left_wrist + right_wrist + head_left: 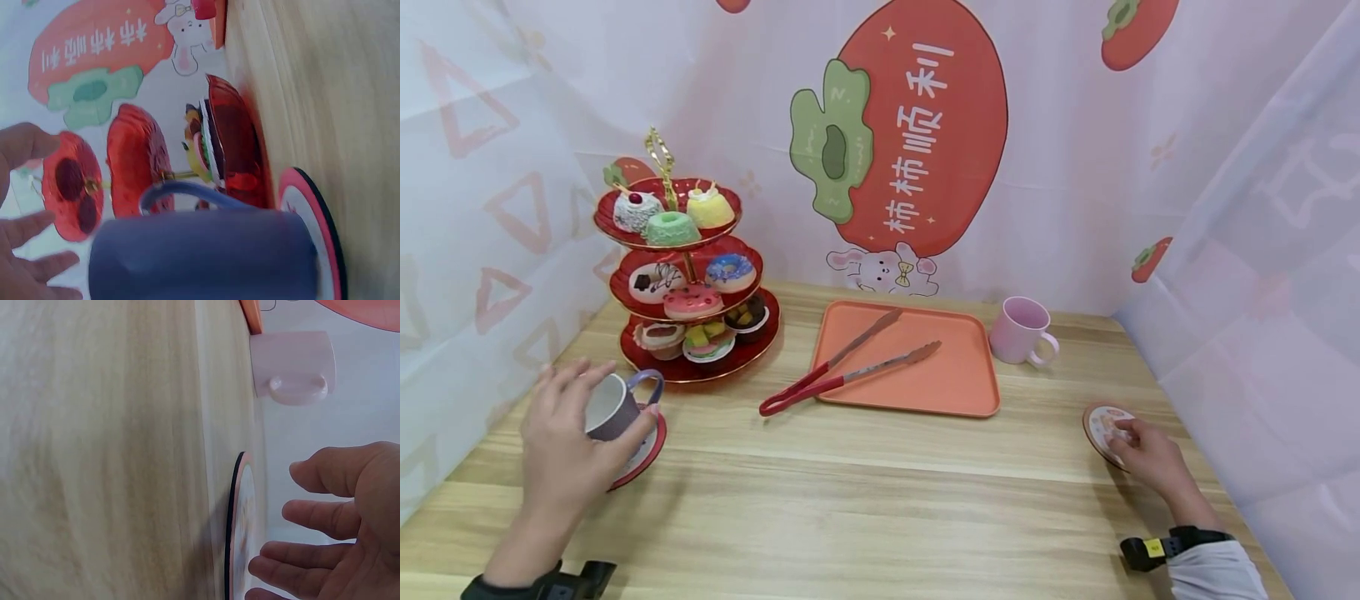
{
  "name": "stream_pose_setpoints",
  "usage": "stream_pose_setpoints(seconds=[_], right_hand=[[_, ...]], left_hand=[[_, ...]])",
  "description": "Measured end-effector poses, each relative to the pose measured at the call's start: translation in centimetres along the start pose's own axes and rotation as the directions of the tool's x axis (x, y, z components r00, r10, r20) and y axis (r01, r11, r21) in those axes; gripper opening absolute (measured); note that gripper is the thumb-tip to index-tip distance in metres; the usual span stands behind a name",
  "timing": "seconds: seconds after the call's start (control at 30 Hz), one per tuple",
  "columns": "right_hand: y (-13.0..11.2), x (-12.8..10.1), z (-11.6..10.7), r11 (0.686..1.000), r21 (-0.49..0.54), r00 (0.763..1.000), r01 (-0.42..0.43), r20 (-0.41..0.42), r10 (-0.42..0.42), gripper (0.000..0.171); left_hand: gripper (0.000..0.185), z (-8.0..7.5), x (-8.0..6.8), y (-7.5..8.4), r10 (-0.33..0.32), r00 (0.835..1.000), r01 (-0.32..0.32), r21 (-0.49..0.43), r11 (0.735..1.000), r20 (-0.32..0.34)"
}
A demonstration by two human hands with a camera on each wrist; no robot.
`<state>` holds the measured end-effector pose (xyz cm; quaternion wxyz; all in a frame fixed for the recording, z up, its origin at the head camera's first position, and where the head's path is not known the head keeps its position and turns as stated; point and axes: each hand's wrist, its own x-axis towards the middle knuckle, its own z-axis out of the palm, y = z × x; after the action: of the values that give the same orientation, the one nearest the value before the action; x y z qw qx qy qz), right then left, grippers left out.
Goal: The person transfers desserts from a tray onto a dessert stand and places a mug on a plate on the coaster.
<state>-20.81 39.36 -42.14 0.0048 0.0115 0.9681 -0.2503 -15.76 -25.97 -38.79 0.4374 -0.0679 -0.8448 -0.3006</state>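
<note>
A grey-purple mug (616,405) stands on a red-rimmed saucer (651,454) at the table's left front. My left hand (597,402) arches over it with spread fingers; in the left wrist view the fingers (25,250) sit just off the rim of the mug (200,256) above its saucer (312,237), curled round nothing. At the far right, my right hand (1129,437) rests relaxed fingertips on a small round saucer (1103,423). The right wrist view shows that saucer (237,531) edge-on under loosely bent fingers (312,515).
A red three-tier stand (688,275) of cakes and doughnuts stands behind the left mug. An orange tray (947,379) lies mid-table with red-handled tongs (842,375) half on it. A pink mug (1022,331) sits at its right. Curtains enclose the wooden table (880,500).
</note>
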Motion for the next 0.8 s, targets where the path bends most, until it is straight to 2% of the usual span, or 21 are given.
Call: stream_pose_setpoints(seconds=[0.03, 0.1, 0.17, 0.23, 0.3, 0.33, 0.4, 0.53, 0.6, 0.63, 0.7, 0.8], right_hand=[[0.1, 0.0, 0.0, 1.0, -0.004, 1.0, 0.002, -0.003, -0.002, 0.046], [0.2, 0.0, 0.1, 1.0, -0.018, 1.0, 0.004, -0.008, -0.004, 0.045], [0.3, 0.1, 0.1, 0.999, -0.036, 1.0, 0.01, -0.017, -0.01, 0.045], [0.4, 0.1, 0.1, 0.998, -0.056, 1.0, 0.015, -0.025, -0.016, 0.045], [0.5, 0.1, 0.0, 0.997, -0.071, 1.0, 0.014, -0.026, -0.016, 0.046], [0.6, 0.1, 0.0, 0.996, -0.082, 0.999, 0.017, -0.028, -0.019, 0.046], [0.6, 0.1, -0.1, 0.995, -0.096, 1.0, 0.012, -0.023, -0.015, 0.047], [0.6, 0.1, -0.2, 0.993, -0.118, 1.0, 0.009, -0.017, -0.011, 0.047], [0.6, 0.1, -0.2, 0.993, -0.121, 1.0, 0.011, -0.016, -0.013, 0.048], [0.6, 0.1, -0.2, 0.993, -0.121, 1.0, 0.012, -0.014, -0.014, 0.048], [0.6, 0.1, -0.2, 0.993, -0.118, 1.0, 0.017, -0.013, -0.019, 0.047], [0.6, 0.1, -0.2, 0.993, -0.117, 1.0, 0.02, -0.011, -0.021, 0.047]], left_hand=[[0.075, 0.3, 0.1, 0.2, 0.055, 0.998, -0.055, 0.0, 0.998, 0.005], [0.078, 0.7, 0.1, 0.9, 0.116, 0.992, -0.116, -0.001, 0.993, 0.04], [0.07, 0.9, 0.1, 1.5, 0.125, 0.985, -0.125, -0.008, 0.992, 0.12], [0.063, 1.1, -0.1, 2.1, 0.104, 0.973, -0.106, -0.001, 0.994, 0.204], [0.063, 1.3, -0.4, 2.6, 0.091, 0.953, -0.098, 0.012, 0.995, 0.29], [0.066, 1.4, -0.5, 2.8, 0.088, 0.936, -0.1, 0.019, 0.995, 0.34], [0.071, 1.5, -0.8, 3.2, 0.094, 0.893, -0.114, 0.02, 0.993, 0.44], [0.073, 2.0, -1.3, 3.8, 0.099, 0.769, -0.134, 0.007, 0.991, 0.632], [0.071, 2.3, -1.4, 4.1, 0.085, 0.718, -0.141, 0.024, 0.99, 0.691], [0.071, 2.4, -1.5, 4.2, 0.078, 0.701, -0.145, 0.034, 0.989, 0.709], [0.07, 2.5, -1.5, 4.4, 0.066, 0.683, -0.154, 0.055, 0.987, 0.727], [0.07, 2.6, -1.7, 4.5, 0.065, 0.682, -0.166, 0.067, 0.984, 0.729]])
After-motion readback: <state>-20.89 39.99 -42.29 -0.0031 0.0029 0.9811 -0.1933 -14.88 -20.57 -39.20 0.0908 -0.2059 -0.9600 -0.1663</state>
